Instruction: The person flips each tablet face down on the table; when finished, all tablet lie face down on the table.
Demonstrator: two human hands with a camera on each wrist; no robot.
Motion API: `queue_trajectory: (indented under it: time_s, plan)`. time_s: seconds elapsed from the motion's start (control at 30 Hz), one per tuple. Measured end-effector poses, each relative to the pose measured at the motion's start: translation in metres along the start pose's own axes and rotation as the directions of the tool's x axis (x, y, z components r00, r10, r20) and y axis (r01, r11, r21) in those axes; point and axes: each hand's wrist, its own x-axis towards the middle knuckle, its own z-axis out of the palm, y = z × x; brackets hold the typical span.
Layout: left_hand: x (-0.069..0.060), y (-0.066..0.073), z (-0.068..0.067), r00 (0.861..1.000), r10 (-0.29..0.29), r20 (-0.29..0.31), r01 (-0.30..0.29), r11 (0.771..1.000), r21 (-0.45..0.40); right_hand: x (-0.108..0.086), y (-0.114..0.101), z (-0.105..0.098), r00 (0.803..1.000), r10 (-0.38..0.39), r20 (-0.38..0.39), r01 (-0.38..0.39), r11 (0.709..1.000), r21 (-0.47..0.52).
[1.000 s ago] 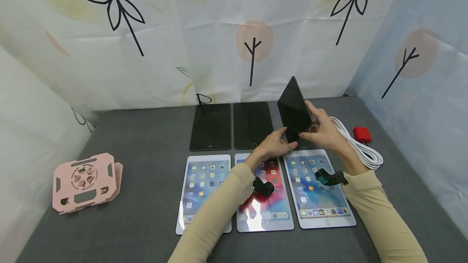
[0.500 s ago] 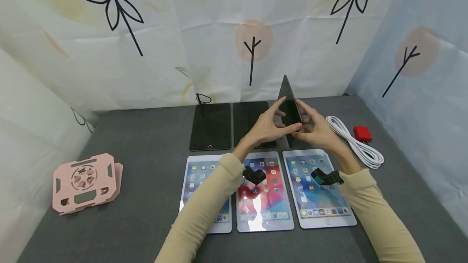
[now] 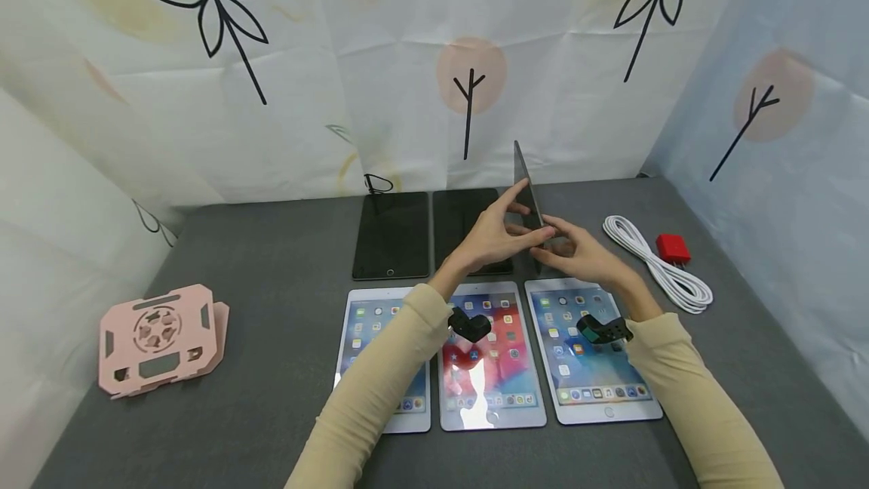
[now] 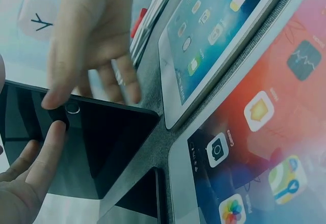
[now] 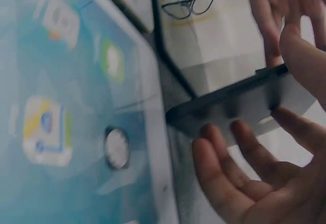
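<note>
A dark tablet (image 3: 521,164) stands nearly on edge, raised over the right end of the back row. My left hand (image 3: 492,236) holds it from the left, with fingers spread on its black screen (image 4: 102,142) near the home button. From the right, my right hand (image 3: 580,251) grips the lower edge. The right wrist view shows that hand's fingers (image 5: 254,147) at the tablet's grey back. Two more black tablets lie flat behind my left hand, one at the left (image 3: 390,236) and one partly hidden (image 3: 448,221). White tablets with lit screens lie in front: left (image 3: 366,315), middle (image 3: 509,398), right (image 3: 597,376).
A coiled white cable (image 3: 679,289) and a red plug adapter (image 3: 673,248) lie at the right. On the left sits a pink slotted panel-like stand (image 3: 159,342). A patterned cloth (image 3: 407,96) hangs along the grey table's (image 3: 285,262) back edge.
The raised tablet has turned edge-on and moved left. My left hand has risen from its lower corner onto the screen. My right hand has slid down and left.
</note>
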Motion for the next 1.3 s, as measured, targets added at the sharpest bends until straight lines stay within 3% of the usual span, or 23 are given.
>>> queue_trajectory:
  time_s: [0.2,0.37,0.83,1.3]
  plan:
    - [-0.002,-0.002,-0.003,1.000,0.008,0.017,-0.008,1.000,0.002,0.004,0.015,0.000,0.996,0.013,0.091,-0.013,1.000,-0.003]
    - [-0.005,-0.002,-0.006,1.000,0.005,0.020,-0.005,1.000,-0.002,0.006,0.017,0.000,0.994,0.032,0.108,-0.033,0.999,0.013]
    - [-0.008,-0.006,-0.010,0.999,-0.030,0.043,0.033,0.997,-0.075,0.004,0.023,0.003,0.996,0.063,0.069,-0.063,0.998,-0.005]
    - [-0.009,-0.009,-0.009,0.998,-0.061,-0.020,0.058,0.989,-0.133,0.006,0.021,0.008,0.993,0.106,0.059,-0.103,0.993,-0.061]
